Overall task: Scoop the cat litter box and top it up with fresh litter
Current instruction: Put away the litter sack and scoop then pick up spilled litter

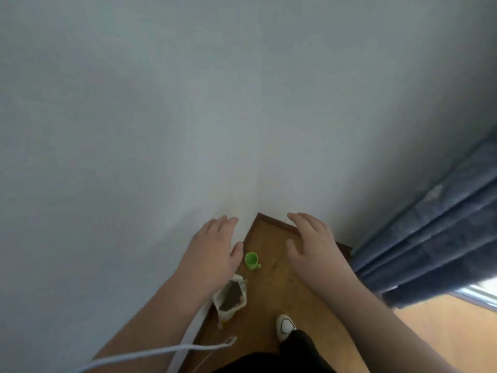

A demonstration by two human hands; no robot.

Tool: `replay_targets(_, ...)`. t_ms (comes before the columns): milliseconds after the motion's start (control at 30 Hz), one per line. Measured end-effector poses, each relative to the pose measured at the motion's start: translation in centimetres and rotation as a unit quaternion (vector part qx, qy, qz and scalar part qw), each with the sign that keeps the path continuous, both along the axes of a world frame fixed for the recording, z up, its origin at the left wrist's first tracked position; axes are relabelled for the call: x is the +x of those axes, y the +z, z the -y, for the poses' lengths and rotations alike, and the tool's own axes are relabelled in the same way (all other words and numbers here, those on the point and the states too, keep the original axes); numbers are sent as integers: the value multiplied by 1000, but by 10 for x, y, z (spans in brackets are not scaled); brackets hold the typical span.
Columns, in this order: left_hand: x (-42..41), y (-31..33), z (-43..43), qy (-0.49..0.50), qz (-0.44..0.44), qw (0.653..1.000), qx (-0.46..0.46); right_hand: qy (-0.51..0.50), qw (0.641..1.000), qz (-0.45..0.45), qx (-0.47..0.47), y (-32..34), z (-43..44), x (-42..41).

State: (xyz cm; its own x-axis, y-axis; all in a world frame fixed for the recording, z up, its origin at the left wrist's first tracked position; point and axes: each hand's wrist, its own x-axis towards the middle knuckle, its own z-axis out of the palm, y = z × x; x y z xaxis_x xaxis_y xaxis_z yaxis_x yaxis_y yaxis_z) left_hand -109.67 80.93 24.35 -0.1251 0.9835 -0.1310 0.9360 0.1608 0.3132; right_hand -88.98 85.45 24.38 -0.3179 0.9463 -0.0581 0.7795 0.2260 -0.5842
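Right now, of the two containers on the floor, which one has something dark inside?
The white bag beside the left wall: its open top shows dark brown filling. The small green cup beyond it shows only green inside.

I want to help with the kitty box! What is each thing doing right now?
Left hand: open, holding nothing.
Right hand: open, holding nothing.
Green cup: upright on the floor, untouched.
Bag: open at the top, dark contents inside, beside the wall.
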Motion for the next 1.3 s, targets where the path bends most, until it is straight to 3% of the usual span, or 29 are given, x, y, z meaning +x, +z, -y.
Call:
replay_targets(200,47,-13,17,-129,18,991,-16,-161,987,11,-25,-1,86,56)
replay_targets(433,162,-12,37,-277,9,961,-22,-316,948,3,-30,-8,184,162)
replay_targets(833,390,-55,88,-423,4,904,-61,-455,887,-4,-76,-38,288,353)
replay_targets(1100,457,-145,102,-461,6,878,-126,-553,819,-57,-138,-149,321,387)
replay_targets(1300,479,-301,95,-490,3,852,-186,-622,751,-110,-193,-309,313,376)
